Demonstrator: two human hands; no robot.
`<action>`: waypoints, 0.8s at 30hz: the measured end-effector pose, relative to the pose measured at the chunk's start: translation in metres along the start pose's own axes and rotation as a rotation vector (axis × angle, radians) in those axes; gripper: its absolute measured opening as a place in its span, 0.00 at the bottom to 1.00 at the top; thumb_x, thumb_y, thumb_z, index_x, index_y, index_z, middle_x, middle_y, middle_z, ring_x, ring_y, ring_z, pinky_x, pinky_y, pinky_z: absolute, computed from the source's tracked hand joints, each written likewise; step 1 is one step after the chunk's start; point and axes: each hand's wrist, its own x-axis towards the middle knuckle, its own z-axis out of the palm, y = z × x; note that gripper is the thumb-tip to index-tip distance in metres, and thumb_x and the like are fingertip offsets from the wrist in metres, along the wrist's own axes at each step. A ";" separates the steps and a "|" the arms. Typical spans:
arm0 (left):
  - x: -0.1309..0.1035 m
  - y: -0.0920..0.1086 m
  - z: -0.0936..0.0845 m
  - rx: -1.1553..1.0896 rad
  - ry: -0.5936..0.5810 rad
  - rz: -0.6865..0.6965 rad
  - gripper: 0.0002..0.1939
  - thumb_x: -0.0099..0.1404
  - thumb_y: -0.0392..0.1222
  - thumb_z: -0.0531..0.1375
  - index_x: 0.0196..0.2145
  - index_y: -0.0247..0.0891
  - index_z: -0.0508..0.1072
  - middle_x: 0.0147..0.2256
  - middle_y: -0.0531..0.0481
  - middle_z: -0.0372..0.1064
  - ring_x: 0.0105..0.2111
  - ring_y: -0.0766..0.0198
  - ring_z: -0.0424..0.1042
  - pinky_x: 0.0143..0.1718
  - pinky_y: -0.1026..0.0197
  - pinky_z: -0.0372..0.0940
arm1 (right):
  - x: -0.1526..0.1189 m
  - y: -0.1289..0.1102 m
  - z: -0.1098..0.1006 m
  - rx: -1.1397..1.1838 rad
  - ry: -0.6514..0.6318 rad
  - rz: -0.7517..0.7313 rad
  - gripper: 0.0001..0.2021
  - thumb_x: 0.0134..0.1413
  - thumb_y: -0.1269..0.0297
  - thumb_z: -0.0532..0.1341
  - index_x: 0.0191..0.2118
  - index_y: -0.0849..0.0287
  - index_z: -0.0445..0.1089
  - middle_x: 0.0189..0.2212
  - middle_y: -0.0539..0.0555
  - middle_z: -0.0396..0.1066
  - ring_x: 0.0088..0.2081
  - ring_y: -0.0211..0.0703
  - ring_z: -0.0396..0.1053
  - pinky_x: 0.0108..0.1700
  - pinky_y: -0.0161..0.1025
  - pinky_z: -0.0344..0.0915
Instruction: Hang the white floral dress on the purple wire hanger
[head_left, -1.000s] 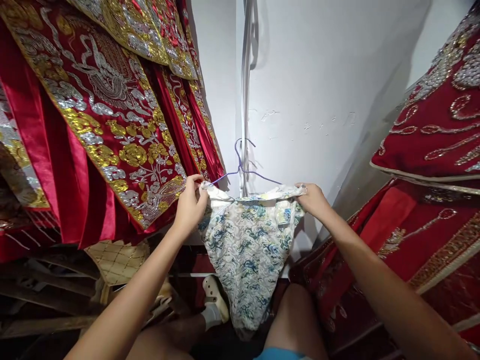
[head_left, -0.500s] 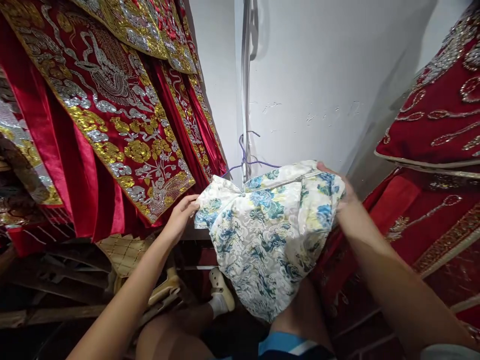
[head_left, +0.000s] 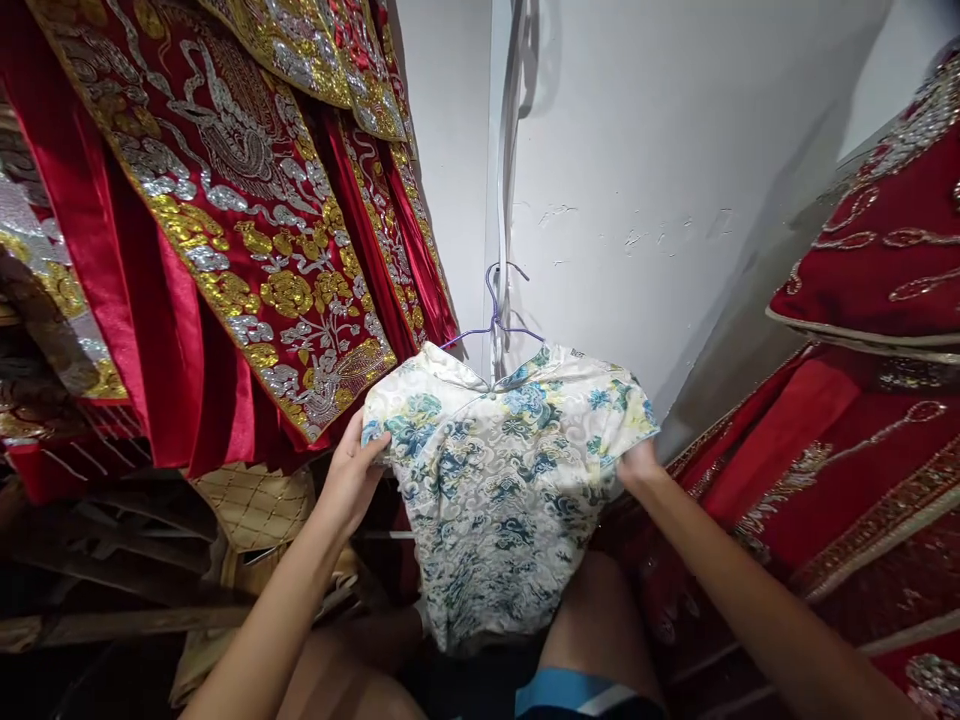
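Note:
A short-sleeved white blouse (head_left: 502, 500) with blue and yellow flowers spreads out in front of me, over my knees. Its shoulders rest on a thin purple wire hanger (head_left: 493, 322), whose hook sticks up above the collar. My left hand (head_left: 352, 465) grips the edge of the left sleeve, thumb on top of the cloth. On the other side, my right hand (head_left: 637, 462) is closed on the hem of the right sleeve, its fingers partly hidden by the fabric. A small button sits at the middle of the collar.
Red garments with gold and silver embroidery (head_left: 285, 290) hang at the left. More beaded red clothing (head_left: 885, 290) hangs at the right. Behind the hanger, a white strap (head_left: 506, 150) runs down a pale wall (head_left: 622, 130). Wooden pieces (head_left: 127, 625) lie low at the left.
The right shoulder of the blouse now lies smoothly over the hanger. My right hand has moved down from the shoulder to the sleeve hem, and the blouse hangs straighter.

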 end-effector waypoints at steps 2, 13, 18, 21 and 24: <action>-0.009 0.010 0.007 0.003 0.002 0.059 0.37 0.55 0.51 0.68 0.61 0.44 0.64 0.56 0.43 0.70 0.50 0.51 0.73 0.44 0.58 0.71 | 0.002 0.006 -0.011 0.131 0.055 0.054 0.28 0.62 0.37 0.52 0.51 0.54 0.72 0.40 0.58 0.78 0.45 0.54 0.76 0.45 0.51 0.73; 0.014 0.038 0.007 0.629 0.153 0.387 0.35 0.55 0.45 0.66 0.57 0.41 0.58 0.56 0.41 0.62 0.57 0.49 0.65 0.59 0.47 0.61 | 0.044 -0.103 -0.014 0.437 0.351 -0.082 0.19 0.59 0.44 0.59 0.46 0.54 0.69 0.41 0.57 0.74 0.48 0.54 0.73 0.44 0.46 0.72; 0.036 0.004 0.009 0.775 0.024 0.344 0.23 0.60 0.50 0.61 0.49 0.40 0.61 0.50 0.40 0.65 0.55 0.47 0.68 0.58 0.42 0.61 | 0.008 -0.152 0.013 0.331 0.164 -0.270 0.15 0.66 0.49 0.55 0.45 0.54 0.69 0.35 0.53 0.71 0.40 0.46 0.71 0.39 0.41 0.70; 0.053 -0.012 0.031 0.769 -0.077 0.379 0.27 0.62 0.48 0.61 0.55 0.38 0.58 0.57 0.35 0.62 0.61 0.46 0.63 0.62 0.41 0.58 | 0.008 -0.165 0.027 0.242 0.126 -0.417 0.13 0.68 0.53 0.54 0.37 0.55 0.67 0.29 0.50 0.66 0.32 0.40 0.66 0.35 0.38 0.67; 0.065 -0.015 0.057 0.781 -0.161 0.495 0.39 0.57 0.43 0.65 0.62 0.37 0.53 0.64 0.33 0.53 0.66 0.44 0.54 0.66 0.40 0.50 | 0.018 -0.167 0.030 0.209 0.193 -0.533 0.14 0.70 0.56 0.52 0.34 0.56 0.65 0.26 0.48 0.61 0.28 0.37 0.60 0.33 0.37 0.63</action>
